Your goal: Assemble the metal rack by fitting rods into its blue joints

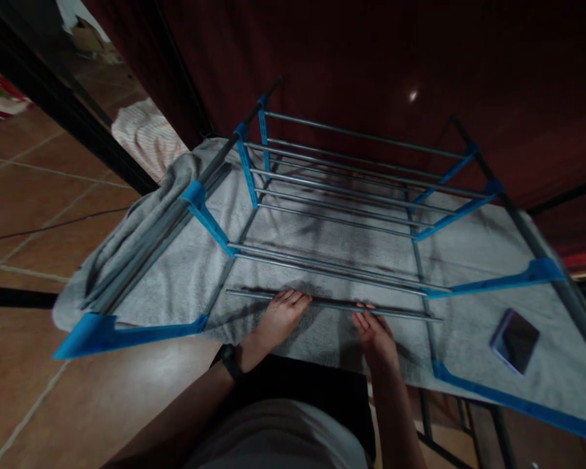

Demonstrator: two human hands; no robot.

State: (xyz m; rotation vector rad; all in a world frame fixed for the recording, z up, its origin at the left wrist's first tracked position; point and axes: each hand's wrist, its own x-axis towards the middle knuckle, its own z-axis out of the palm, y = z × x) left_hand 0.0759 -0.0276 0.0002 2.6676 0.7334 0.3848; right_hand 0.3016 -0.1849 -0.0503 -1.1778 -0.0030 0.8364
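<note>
A long grey metal rod (332, 305) lies level across my front, gripped in both hands. My left hand (286, 314) is closed over it left of the middle, knuckles up. My right hand (372, 329) pinches it farther right, the fingers showing at its far side. Just beyond is a rack frame with blue plastic brackets (209, 225) and grey side poles (149, 251). Several crossbars (332, 264) join its left and right brackets. The nearest left bracket (131, 335) and nearest right bracket (517, 398) have no bar between them.
A grey blanket (303, 228) covers the surface under the rack. A phone (515, 340) lies on it at the right. Behind hangs a dark red curtain (371, 58). Black posts (68, 85) and a striped cloth (146, 133) stand left, above a tiled floor (24, 215).
</note>
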